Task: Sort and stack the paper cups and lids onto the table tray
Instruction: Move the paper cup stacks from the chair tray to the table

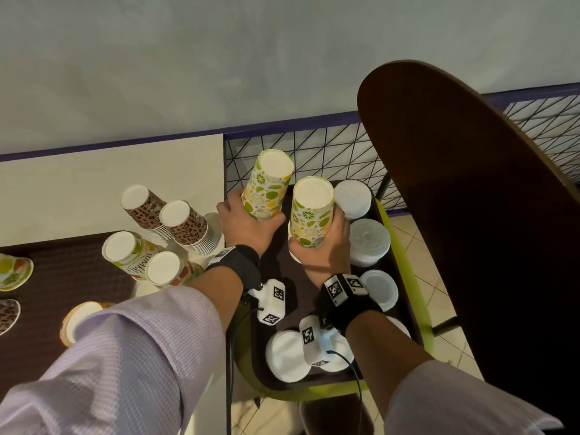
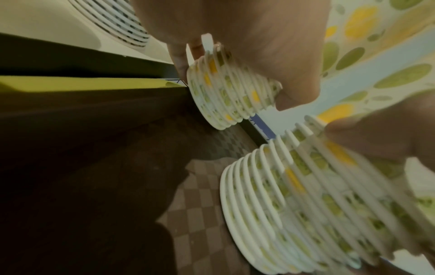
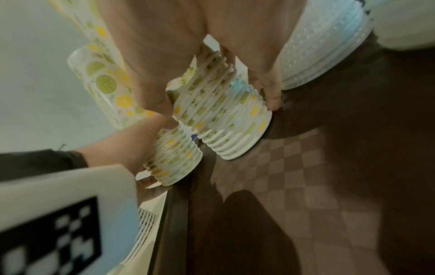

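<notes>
Near lids (image 1: 287, 354) sit loose on tray (image 1: 408, 262); a wrist could knock them. Right hand (image 1: 326, 246) wraps one citrus stack (image 1: 310, 211), rims just over the tray. Left hand (image 1: 248, 227) wraps the other stack (image 1: 268, 186), tilted at the tray edge; it may fan apart or miss. Farther lids (image 1: 368, 241) crowd the landing.

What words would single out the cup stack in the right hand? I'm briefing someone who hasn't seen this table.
Find the dark checkered tray with a lime-green rim, to the right of the tabletop. Over it, two upside-down stacks of lime-and-lemon printed paper cups are held side by side. The right hand grips the right-hand citrus stack, the one nearer the piles of white plastic lids, not the left-hand citrus stack.
</notes>
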Demonstrator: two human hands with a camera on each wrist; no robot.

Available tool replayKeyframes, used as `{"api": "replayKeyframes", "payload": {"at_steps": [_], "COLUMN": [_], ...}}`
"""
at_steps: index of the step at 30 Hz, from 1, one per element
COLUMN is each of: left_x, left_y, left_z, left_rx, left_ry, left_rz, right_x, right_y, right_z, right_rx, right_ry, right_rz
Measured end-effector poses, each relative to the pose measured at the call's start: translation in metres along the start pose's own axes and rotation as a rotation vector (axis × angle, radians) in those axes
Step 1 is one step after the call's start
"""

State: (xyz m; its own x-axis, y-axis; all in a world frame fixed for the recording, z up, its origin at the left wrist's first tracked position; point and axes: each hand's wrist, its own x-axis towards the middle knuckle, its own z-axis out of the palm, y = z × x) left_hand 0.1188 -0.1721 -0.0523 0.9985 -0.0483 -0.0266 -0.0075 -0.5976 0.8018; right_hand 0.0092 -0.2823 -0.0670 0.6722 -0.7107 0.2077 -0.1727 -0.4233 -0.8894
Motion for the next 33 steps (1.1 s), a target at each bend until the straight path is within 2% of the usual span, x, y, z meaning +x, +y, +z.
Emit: {"api": "replayKeyframes", "payload": {"at_steps": [6, 10, 13, 19, 25, 33], "left_x": [-0.006, -0.018, -0.025, -0.037, -0.067, -0.119], "left_y": [0.006, 0.023, 0.034, 0.052, 0.077, 0.106], "left_z": [-0.005, -0.016, -0.026, -0.052, -0.09, -0.172], "left_rx": [-0.054, -0.161, -0.19, -0.228, -0.316, -0.416], "left_ry": [0.049, 0.137, 0.165, 0.074, -0.014, -0.127], "left_rz": [-0.075, -0.133, -0.162, -0.137, -0.119, 0.017], "right_x": [-0.005, -0.004, -0.004, -0.004, -0.003, -0.015], "right_y": [-0.009, -0.017, -0.021, -0.035, -0.073, -0.126], "right_z": [-0.001, -0.002, -0.004, -0.017, -0.042, -0.087], "right_rx": [-0.043, -0.099, -0.121, -0.052, 0.11, 0.318], "right_ry": [0.007, -0.083, -0.097, -0.132, -0.143, -0.161], "right_rz": [0.015, 0.092, 0.166, 0.281, 0.286, 0.22]}}
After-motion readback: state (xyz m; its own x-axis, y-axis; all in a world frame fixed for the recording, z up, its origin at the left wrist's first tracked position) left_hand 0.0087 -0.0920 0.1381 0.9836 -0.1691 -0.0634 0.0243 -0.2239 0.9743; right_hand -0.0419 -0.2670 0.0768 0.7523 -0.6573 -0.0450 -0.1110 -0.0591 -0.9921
